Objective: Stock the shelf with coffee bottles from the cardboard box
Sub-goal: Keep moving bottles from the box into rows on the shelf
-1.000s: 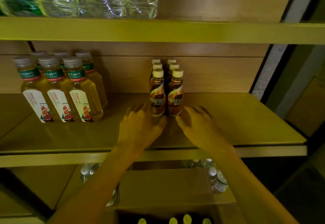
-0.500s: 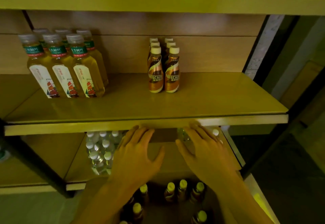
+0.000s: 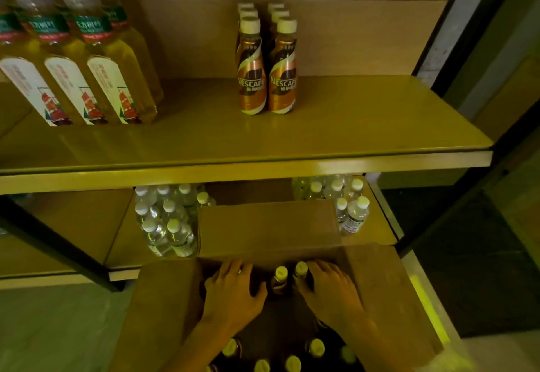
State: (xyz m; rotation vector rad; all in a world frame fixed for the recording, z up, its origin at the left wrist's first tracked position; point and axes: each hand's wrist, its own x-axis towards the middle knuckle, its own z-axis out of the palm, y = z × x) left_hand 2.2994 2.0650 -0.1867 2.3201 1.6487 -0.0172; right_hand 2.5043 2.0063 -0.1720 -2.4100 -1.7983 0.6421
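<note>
The open cardboard box (image 3: pixel 268 225) stands on the floor in front of the shelves, with several yellow-capped coffee bottles (image 3: pixel 280 279) upright inside. Both hands are down in the box at its far end. My left hand (image 3: pixel 233 292) lies palm down over the bottles on the left, fingers apart, hiding what is under it. My right hand (image 3: pixel 331 292) is palm down on the right, thumb and forefinger on either side of a capped bottle (image 3: pixel 301 269). Several Nescafe bottles (image 3: pixel 267 79) stand in two rows on the middle shelf (image 3: pixel 365 126).
Tall tea bottles (image 3: pixel 87 58) fill the left of the middle shelf. Small water bottles (image 3: pixel 166 222) stand on the lower shelf either side of the box's raised flap. A dark shelf post (image 3: pixel 455 47) bounds the right side.
My hands left the shelf's front coffee bottles, dropped past the shelf edge and went into the box. The view tilted downward with them.
</note>
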